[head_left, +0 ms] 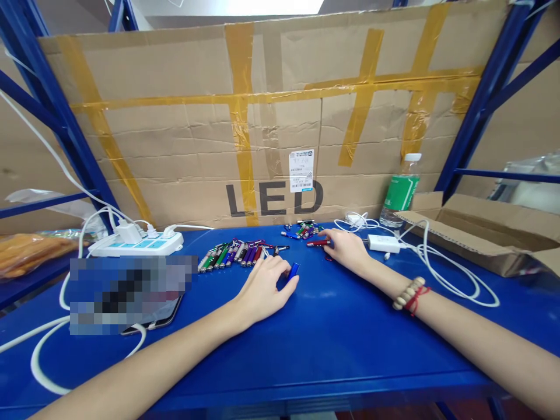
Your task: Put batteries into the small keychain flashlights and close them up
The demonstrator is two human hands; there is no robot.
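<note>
My left hand (265, 287) rests low over the blue table, its thumb and forefinger curled around a small blue metal tube (293, 270) like a keychain flashlight. Its other fingertips reach the right end of a row of keychain flashlights (227, 255) in green, purple, silver, black and red, lying side by side. In my right hand (345, 251), the fingers close on a red keychain flashlight (318, 243), held roughly level. Just behind it lies a loose pile of more flashlights (306, 229) in mixed colours. Parts of both hands' grips are hidden.
A white power strip (144, 245) with plugs and cables stands left, near a phone (168, 315) and a blurred-out patch. On the right are a white adapter (384, 243) with coiled cable, a green-labelled bottle (400, 192) and an open cardboard box (503, 251). A large carton (184, 146) stands behind.
</note>
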